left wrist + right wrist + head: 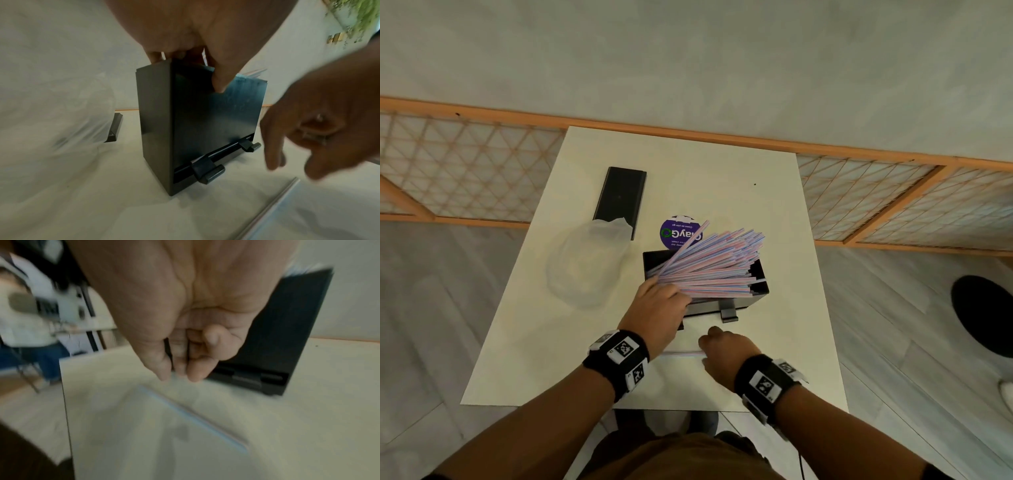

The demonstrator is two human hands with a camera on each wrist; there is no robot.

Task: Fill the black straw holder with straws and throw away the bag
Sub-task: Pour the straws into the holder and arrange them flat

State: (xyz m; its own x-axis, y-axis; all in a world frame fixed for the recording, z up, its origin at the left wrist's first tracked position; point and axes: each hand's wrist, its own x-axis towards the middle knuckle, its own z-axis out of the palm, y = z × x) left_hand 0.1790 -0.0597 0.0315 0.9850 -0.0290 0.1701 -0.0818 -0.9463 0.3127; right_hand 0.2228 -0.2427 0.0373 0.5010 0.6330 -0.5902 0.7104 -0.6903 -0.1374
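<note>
The black straw holder (726,301) stands mid-table, crammed with pink-and-blue striped straws (715,263) that fan out over its top. My left hand (664,294) grips the holder's top left end. In the left wrist view its thumb (221,81) lies on the holder's front wall (216,121) while its fingers curl over the rim onto the straw ends. My right hand (705,346) hovers just in front of the holder, fingers bent down and holding nothing. A loose straw (681,354) lies on the table under that hand, as the right wrist view shows (193,418). The clear plastic bag (585,267) lies crumpled to the left.
The holder's black lid (621,198) lies flat at the table's back left, partly under the bag. A round purple label (676,233) shows behind the holder. The white table (756,205) is bare on its right side. A wooden lattice screen (465,164) runs behind the table.
</note>
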